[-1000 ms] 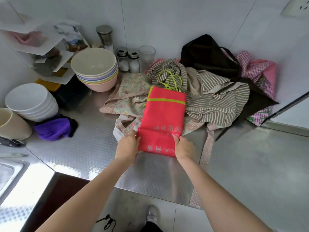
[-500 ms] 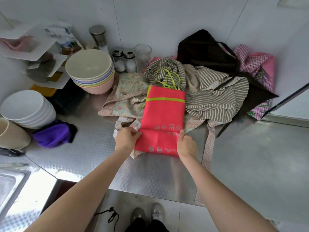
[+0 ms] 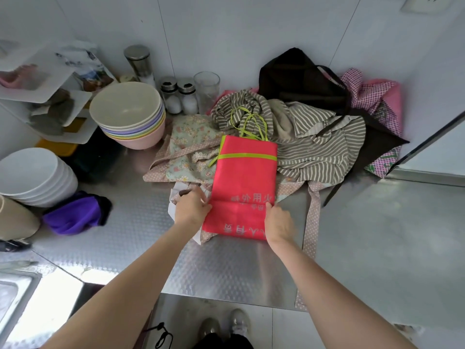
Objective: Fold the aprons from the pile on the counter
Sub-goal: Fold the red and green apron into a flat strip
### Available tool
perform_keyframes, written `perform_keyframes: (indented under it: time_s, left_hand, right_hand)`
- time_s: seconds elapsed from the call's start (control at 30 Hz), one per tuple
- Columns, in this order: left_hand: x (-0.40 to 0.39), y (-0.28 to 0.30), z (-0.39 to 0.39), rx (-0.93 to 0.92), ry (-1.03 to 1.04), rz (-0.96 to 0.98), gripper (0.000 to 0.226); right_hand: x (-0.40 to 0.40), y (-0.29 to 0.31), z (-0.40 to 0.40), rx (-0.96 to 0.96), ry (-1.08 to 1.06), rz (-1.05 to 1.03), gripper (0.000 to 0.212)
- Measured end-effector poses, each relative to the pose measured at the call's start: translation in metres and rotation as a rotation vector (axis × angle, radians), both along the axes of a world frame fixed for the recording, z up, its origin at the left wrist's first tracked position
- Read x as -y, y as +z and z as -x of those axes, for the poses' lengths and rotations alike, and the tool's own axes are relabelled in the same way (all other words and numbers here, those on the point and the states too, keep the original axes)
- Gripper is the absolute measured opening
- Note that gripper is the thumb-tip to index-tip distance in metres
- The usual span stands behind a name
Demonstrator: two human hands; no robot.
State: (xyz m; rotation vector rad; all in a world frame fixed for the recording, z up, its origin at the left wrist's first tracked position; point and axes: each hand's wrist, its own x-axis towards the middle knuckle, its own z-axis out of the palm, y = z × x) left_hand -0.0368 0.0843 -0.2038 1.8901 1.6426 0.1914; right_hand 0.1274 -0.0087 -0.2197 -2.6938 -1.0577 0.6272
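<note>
1 head view, looking steeply down, close over counter (image 3: 377, 235)

My hands' fingertips hide under the red apron (image 3: 242, 187), the black apron (image 3: 302, 79) buries a pink checked one (image 3: 372, 96), and the sink (image 3: 10, 298) is cut off at left.

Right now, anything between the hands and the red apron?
Nothing visible. The left hand grips the red apron at its left edge and the right hand at its right edge, both near its front end. It lies on the other aprons.
</note>
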Motion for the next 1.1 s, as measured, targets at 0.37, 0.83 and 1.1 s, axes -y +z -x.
perform_keyframes:
  time_s: [0.37, 0.83, 1.1]
  left_hand:
    - [0.012, -0.010, 0.005, -0.348, -0.926, -0.038, 0.081]
    - [0.039, -0.002, 0.013, 0.102, -0.049, 0.056, 0.029]
    - [0.065, -0.008, -0.003, -0.059, -0.059, -0.121, 0.033]
  right_hand:
    - [0.019, 0.019, 0.000, 0.186, 0.406, -0.126, 0.065]
    - [0.036, 0.010, -0.014, -0.662, -0.089, -0.212, 0.038]
    - [0.044, 0.012, -0.003, -0.268, -0.113, -0.153, 0.034]
